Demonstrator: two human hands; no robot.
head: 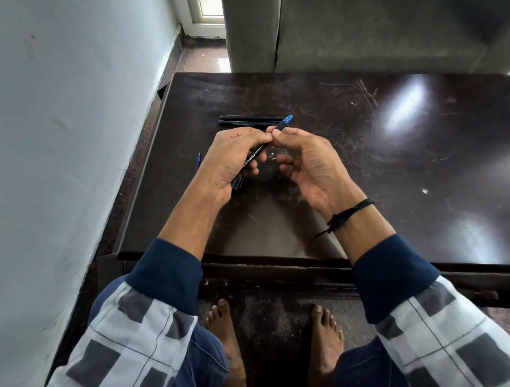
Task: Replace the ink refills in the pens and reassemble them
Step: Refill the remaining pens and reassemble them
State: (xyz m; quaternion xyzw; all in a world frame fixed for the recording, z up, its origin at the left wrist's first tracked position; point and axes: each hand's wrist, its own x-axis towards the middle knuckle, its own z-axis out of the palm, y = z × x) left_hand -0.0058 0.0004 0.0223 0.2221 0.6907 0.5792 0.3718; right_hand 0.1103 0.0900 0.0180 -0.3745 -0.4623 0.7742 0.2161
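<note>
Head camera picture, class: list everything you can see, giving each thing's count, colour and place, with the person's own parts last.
Table: one, dark brown, scratched, in front of the person.
Pens on table: two, black, side by side beyond the hands.
Held pen: one, black with blue tip, between both hands.
Small blue piece: one, on the table beside the left hand; mostly hidden.
Wall: white, at left.
Sofa: grey, behind the table.
Wrist cord: black, on right wrist.
Left hand: grips the pen's barrel.
Right hand: pinches the pen near its tip.
Feet: two, bare, under the table.
</note>
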